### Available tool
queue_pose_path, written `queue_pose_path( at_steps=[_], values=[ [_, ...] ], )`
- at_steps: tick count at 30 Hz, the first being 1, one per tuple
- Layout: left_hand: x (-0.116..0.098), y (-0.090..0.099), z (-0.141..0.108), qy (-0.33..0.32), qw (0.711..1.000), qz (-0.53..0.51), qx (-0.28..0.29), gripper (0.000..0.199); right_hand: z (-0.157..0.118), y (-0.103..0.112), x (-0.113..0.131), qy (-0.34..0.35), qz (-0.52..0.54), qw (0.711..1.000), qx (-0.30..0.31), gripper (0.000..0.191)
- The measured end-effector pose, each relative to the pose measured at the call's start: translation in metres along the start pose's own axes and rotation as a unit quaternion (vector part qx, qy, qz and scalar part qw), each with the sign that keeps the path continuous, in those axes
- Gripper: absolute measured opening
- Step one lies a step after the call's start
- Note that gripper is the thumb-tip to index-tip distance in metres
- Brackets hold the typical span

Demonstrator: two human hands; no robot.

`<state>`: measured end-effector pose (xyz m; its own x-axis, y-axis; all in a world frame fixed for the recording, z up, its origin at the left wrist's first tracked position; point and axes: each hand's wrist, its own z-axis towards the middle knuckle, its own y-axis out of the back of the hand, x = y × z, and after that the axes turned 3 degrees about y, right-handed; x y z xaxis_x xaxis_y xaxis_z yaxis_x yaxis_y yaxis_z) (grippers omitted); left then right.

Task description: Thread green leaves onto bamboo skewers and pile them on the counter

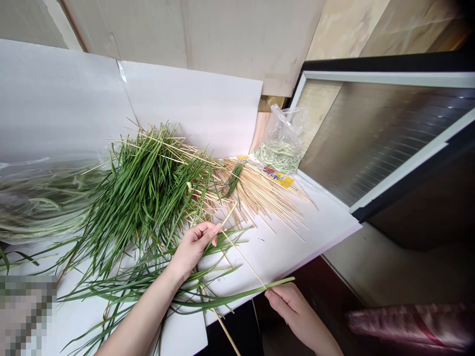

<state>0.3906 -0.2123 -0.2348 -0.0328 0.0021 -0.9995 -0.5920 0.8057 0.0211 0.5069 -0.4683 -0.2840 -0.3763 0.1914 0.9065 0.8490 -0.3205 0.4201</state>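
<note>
Bare forearms [148, 309] cross a white table [315, 227], left hand [193, 244] pinching a slim, stiff-looking bamboo skewer [245, 258], right hand [291, 307] gripping its lower end and a garlic chive [280, 283], probably light, limp, bruisable, best held near its thick base

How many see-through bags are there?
2: a big bag at the far left, a smaller bag beyond the sticks. Others may hide behind the green leaves.

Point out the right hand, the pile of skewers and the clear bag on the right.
Right hand [291, 304]: head view, middle of the hand.
Skewers [264, 189]: head view, middle of the fanned-out pile.
Clear bag [278, 154]: head view, its lower, filled part.
</note>
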Motion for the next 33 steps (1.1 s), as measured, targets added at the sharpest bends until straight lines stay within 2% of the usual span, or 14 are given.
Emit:
queue_pose_path(
  at_steps=[11, 18, 26, 29, 33],
  values=[
    [-0.007, 0.000, -0.003, -0.009, 1.000, 0.009, 0.017, 0.043, 0.000, -0.002, -0.001, -0.001, -0.011, 1.000, -0.018, 0.045],
    [-0.009, 0.000, -0.004, -0.016, 0.999, 0.011, -0.034, 0.033, 0.005, -0.005, 0.004, 0.028, -0.006, 1.000, -0.012, 0.045],
    [-0.011, 0.005, -0.002, -0.023, 0.990, -0.092, -0.103, 0.028, 0.005, 0.000, 0.008, 0.038, 0.035, 0.999, -0.011, 0.042],
    [-0.011, 0.006, -0.002, -0.023, 0.988, -0.109, -0.111, 0.027, 0.006, 0.001, 0.006, 0.046, 0.042, 0.998, -0.031, 0.044],
    [-0.010, 0.005, -0.003, 0.012, 0.987, -0.128, -0.094, 0.030, 0.006, 0.000, 0.003, 0.052, 0.055, 0.996, -0.054, 0.045]
  ],
)
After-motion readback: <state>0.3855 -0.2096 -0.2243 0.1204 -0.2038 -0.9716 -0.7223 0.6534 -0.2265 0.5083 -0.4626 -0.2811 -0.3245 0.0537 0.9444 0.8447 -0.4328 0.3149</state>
